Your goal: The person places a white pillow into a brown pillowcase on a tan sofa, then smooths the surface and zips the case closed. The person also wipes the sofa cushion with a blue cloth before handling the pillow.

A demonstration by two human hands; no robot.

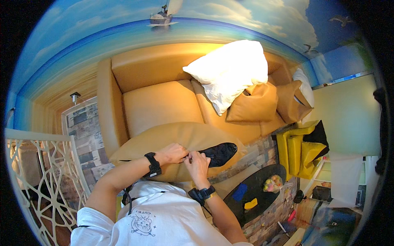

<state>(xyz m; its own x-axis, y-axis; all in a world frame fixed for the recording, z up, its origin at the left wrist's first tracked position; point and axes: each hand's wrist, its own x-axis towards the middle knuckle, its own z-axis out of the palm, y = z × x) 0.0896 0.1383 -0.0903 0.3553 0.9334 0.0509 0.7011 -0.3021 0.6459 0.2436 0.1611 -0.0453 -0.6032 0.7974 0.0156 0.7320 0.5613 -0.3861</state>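
A large tan leather-look cushion (175, 135) lies before me at the sofa's front, with a long opening along its near side. Black fabric (219, 153) shows in the opening's right part. My left hand (174, 153) pinches the cushion's edge near the middle of that opening. Close against it, my right hand (198, 164) has its fingers bent at the same edge, beside the black fabric. What lies between the fingertips is too small to tell. Both wrists wear black bands.
Behind the cushion stands a tan sofa (160, 104) with a white pillow (234, 70) and smaller tan cushions (255, 104). A dark oval table (264, 206) at the right bears a blue cloth, a yellow cloth and a bag of fruit. A yellow chair (292, 147) and white lattice screen (52, 181) flank the area.
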